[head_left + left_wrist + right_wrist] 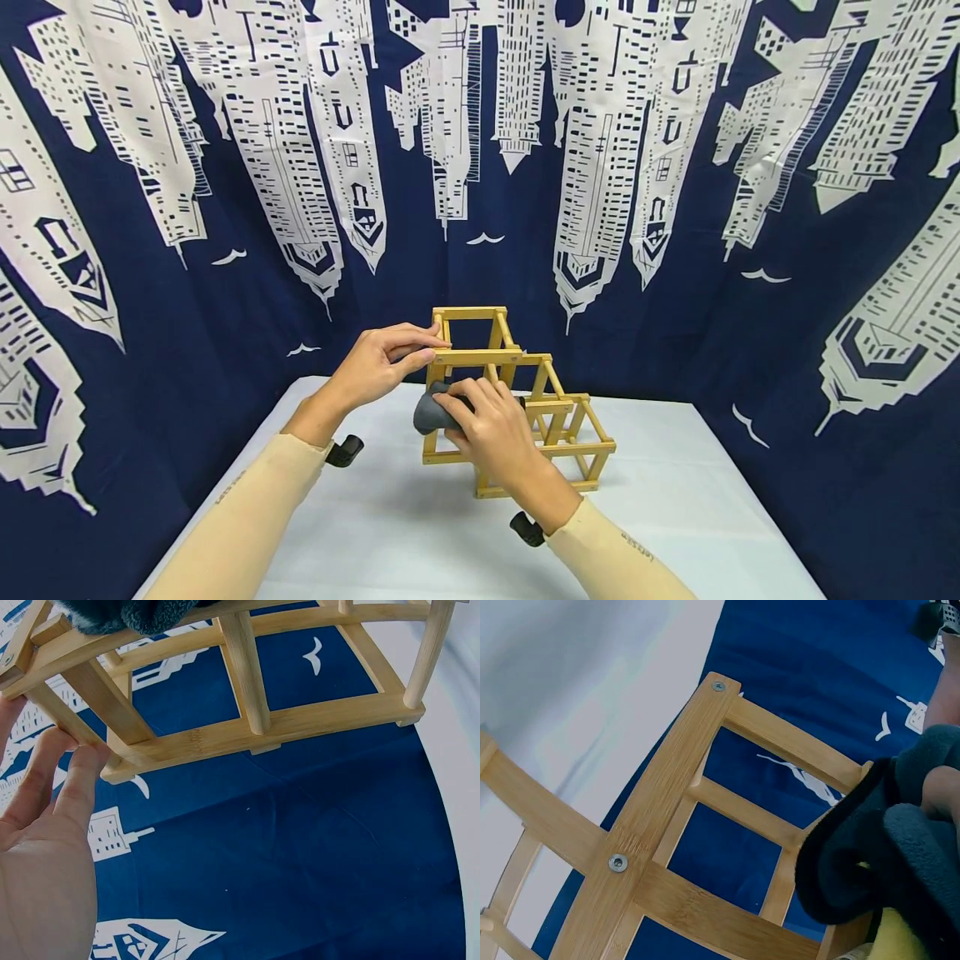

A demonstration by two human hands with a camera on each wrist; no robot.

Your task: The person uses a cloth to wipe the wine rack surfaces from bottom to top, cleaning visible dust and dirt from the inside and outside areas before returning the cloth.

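A stepped rack of pale wooden bars (480,358) stands on the table, tallest at its left end. At that top left corner my left hand (382,360) holds the frame, its fingertips and thumb against a bar (64,716). My right hand (491,429) grips a fleecy dark blue-grey cloth (431,412) at the front of the tall part. Black edging and soft pile show on the cloth (855,855) in the right wrist view. Its full shape is hidden by the hand. Below it a yellow patch (900,937) shows, too cut off to name.
The table has a white cover (375,533). Behind it hangs a dark blue curtain (510,275) printed with white upside-down buildings. The rack's lower steps (577,446) extend to the right. Black wrist mounts (345,451) stick out beside the forearms.
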